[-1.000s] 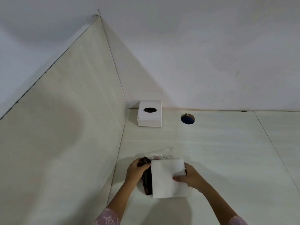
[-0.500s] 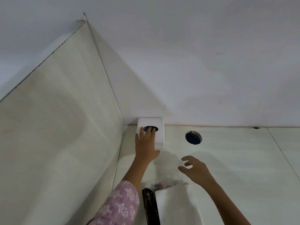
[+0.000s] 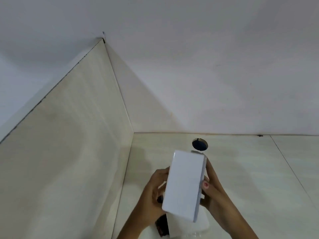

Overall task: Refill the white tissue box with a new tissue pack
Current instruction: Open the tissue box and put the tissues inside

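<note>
The white tissue box (image 3: 184, 185) is lifted off the counter and tilted, a plain white face toward me; its oval opening is hidden. My left hand (image 3: 153, 190) grips its left side and my right hand (image 3: 212, 188) holds its right side, thumb on the edge. Below the box lies the new tissue pack (image 3: 198, 225), white with a dark strip (image 3: 162, 226) at its left end, mostly hidden by the box and my hands.
A pale counter (image 3: 250, 178) meets a white back wall and a cream side panel (image 3: 69, 152) on the left. A round hole with something blue inside (image 3: 199, 144) sits in the counter just beyond the box.
My left hand took the tissue box from the back corner and brought it toward me; my right hand joined it. The box now is off the counter above the tissue pack.
</note>
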The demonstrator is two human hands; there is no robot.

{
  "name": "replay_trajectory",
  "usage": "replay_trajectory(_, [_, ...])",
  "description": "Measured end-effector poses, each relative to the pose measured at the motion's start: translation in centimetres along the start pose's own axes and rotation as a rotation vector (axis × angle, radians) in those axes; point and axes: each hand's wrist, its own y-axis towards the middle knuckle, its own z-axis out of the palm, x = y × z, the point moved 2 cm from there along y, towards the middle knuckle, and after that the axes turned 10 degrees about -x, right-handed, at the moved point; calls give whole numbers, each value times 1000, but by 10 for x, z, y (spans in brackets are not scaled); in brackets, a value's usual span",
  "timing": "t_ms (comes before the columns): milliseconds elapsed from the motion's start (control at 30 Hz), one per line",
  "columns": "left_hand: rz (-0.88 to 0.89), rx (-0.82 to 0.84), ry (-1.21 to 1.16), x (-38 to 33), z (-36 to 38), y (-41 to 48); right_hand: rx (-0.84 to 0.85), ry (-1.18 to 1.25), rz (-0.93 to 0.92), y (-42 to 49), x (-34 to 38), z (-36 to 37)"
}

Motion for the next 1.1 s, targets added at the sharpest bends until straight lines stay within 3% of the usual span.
replay_trajectory(133, [205, 159, 239, -8, 10, -47, -63, -7, -124, -47, 2, 5])
replay_trajectory(300, [385, 162, 324, 2, 16, -85, -81, -57, -133, -86, -9, 7])
replay_trajectory(433, [158, 232, 81, 22, 12, -94, -133, -1, -129, -101, -25, 9])
replay_trajectory(567, [-67, 246, 11, 23, 19, -107, -74, -71, -140, -113, -38, 21])
replay_trajectory(867, [24, 243, -2, 32, 8, -114, -34, -155, -236, -110, -50, 10])
replay_trajectory(1033, [-121, 166, -170, 39, -7, -115, 92, 48, -244, -112, -48, 3])
replay_trajectory(1100, [-168, 117, -283, 47, -16, -114, 156, 302, -137, -109, -54, -4])
